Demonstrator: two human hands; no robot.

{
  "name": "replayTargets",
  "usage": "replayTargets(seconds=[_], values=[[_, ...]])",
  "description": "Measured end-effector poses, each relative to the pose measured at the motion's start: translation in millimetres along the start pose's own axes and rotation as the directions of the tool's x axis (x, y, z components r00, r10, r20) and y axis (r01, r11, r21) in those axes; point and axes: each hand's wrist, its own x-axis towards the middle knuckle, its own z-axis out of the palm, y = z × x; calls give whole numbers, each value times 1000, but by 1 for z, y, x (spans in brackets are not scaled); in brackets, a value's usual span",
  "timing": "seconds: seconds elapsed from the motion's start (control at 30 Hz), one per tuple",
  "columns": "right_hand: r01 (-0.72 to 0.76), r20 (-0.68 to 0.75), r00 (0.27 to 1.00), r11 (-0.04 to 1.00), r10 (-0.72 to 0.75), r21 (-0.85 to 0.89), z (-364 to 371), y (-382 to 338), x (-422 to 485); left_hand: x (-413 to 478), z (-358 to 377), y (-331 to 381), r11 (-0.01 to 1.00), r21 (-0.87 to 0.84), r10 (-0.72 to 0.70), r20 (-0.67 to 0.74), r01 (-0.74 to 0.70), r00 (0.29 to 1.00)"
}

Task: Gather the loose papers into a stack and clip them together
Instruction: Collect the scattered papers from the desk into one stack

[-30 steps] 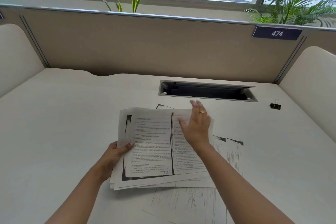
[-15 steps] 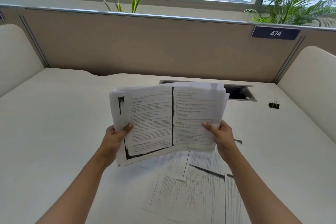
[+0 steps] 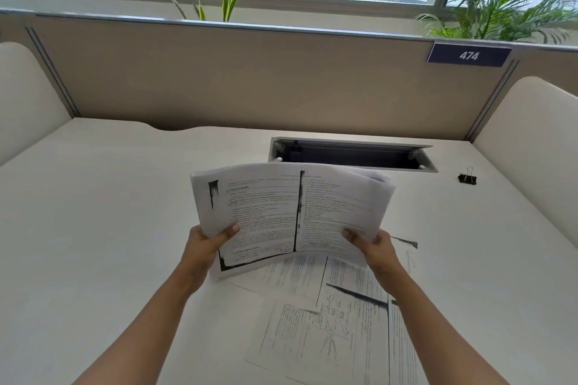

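A stack of printed papers (image 3: 291, 212) is held tilted above the desk, its lower edge near the desktop. My left hand (image 3: 205, 247) grips its lower left corner, thumb on the front page. My right hand (image 3: 373, 248) grips the lower right corner the same way. Several loose printed sheets (image 3: 331, 322) lie flat on the desk below and in front of the stack, partly under my right forearm. A black binder clip (image 3: 467, 178) sits on the desk at the far right, apart from both hands.
The white desk (image 3: 109, 228) is walled by a beige partition (image 3: 250, 78) at the back and padded side panels. An open cable slot (image 3: 353, 155) lies just behind the stack. Plants stand behind the partition by the window.
My right hand left the top of the flat pile and took its right corner. Both hands lifted the stack off the desk, then lowered and tilted it slightly, exposing loose sheets beneath.
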Motion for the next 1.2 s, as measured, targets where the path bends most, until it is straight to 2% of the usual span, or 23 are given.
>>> replayTargets(seconds=[0.07, 0.13, 0.2, 0.23, 0.3, 0.37, 0.43, 0.5, 0.57, 0.7, 0.77, 0.87, 1.07, 1.1, 1.13, 1.2], values=[[-24, -28, 999, 1000, 25, 18, -2, 0, 1, 2, 3, 1, 1000, 24, -12, -21, 13, 1000], [-38, -28, 999, 997, 40, 73, -6, -1, 1, 3, 5, 5, 1000, 23, -17, 18, 16, 1000], [-45, -45, 998, 993, 50, 112, -12, -1, 0, 5, 5, 8, 989, 141, -48, 105, 33, 993], [-36, -61, 997, 990, 45, 138, -16, 1, -1, 6, 4, 8, 963, 269, -68, 158, 23, 985], [-26, -100, 994, 984, 45, 175, -23, 3, -5, 10, -2, 6, 818, 574, -136, 260, -39, 956], [-33, -141, 988, 979, 62, 200, -29, 4, -7, 14, -9, 2, 612, 786, -280, 318, -87, 906], [-41, -206, 974, 969, 93, 244, -34, 5, -10, 17, -14, -3, 387, 908, -421, 330, -162, 845], [-58, -243, 962, 964, 123, 260, -37, 7, -12, 18, -15, -6, 164, 940, -491, 340, -298, 802], [-38, -270, 956, 960, 116, 277, -37, 9, -13, 16, -10, -2, 5, 934, -490, 313, -356, 814], [-15, -259, 958, 927, 121, 375, -29, 5, -13, 9, 9, 0, -229, 940, -385, 151, -252, 910], [-24, -273, 952, 922, 139, 386, -26, 8, -12, 5, 22, 0, -299, 929, -304, 123, -218, 945], [-35, -266, 951, 913, 155, 407, -23, 13, -12, 0, 40, 0, -265, 947, -302, 99, -183, 948], [-64, -249, 952, 907, 181, 415, -20, 17, -11, -1, 61, 0, 3, 992, -268, 123, -127, 955], [-68, -250, 950, 907, 186, 417, -21, 18, -11, -1, 63, 0, 86, 990, -285, 127, -107, 950], [-66, -249, 951, 906, 184, 418, -22, 19, -11, -2, 63, 0, 215, 975, -318, 126, -59, 940], [-73, -249, 950, 911, 187, 407, -23, 19, -10, -5, 62, 2, 525, 838, -434, 111, 151, 894]])
